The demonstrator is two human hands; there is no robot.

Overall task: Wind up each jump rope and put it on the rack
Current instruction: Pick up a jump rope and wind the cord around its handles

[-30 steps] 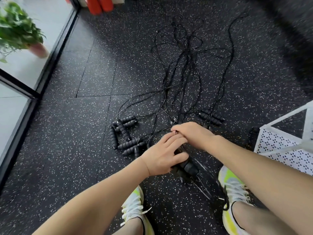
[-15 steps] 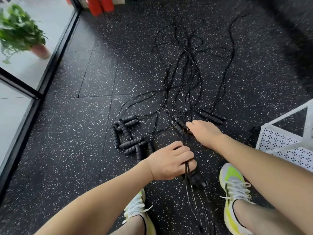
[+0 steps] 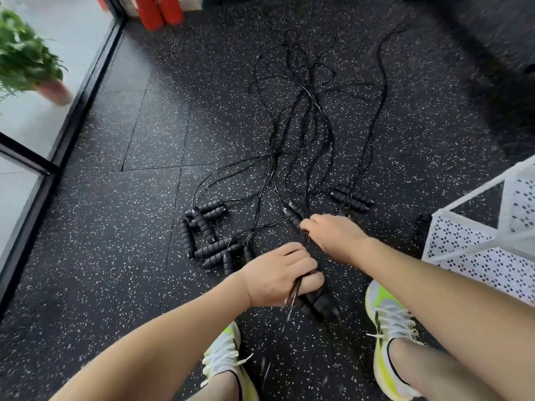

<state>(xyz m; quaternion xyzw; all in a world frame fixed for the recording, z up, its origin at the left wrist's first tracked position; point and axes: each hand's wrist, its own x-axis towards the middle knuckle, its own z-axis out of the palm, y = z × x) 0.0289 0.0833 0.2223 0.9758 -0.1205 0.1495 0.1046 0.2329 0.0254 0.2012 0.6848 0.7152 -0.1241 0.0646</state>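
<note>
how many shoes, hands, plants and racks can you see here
shoes: 2
hands: 2, the left hand gripping a jump rope, the right hand on its cord
potted plant: 1
white rack: 1
total: 6

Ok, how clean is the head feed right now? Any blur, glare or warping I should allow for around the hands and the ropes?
Head view: motion blur smears the plant, the top right corner and the cord strands under the left hand; the right hand and the loose handles stay fairly sharp. Wide-angle warping bends the window frame and the rack. Daylight from the window, soft shadows, no glare on the floor.
</note>
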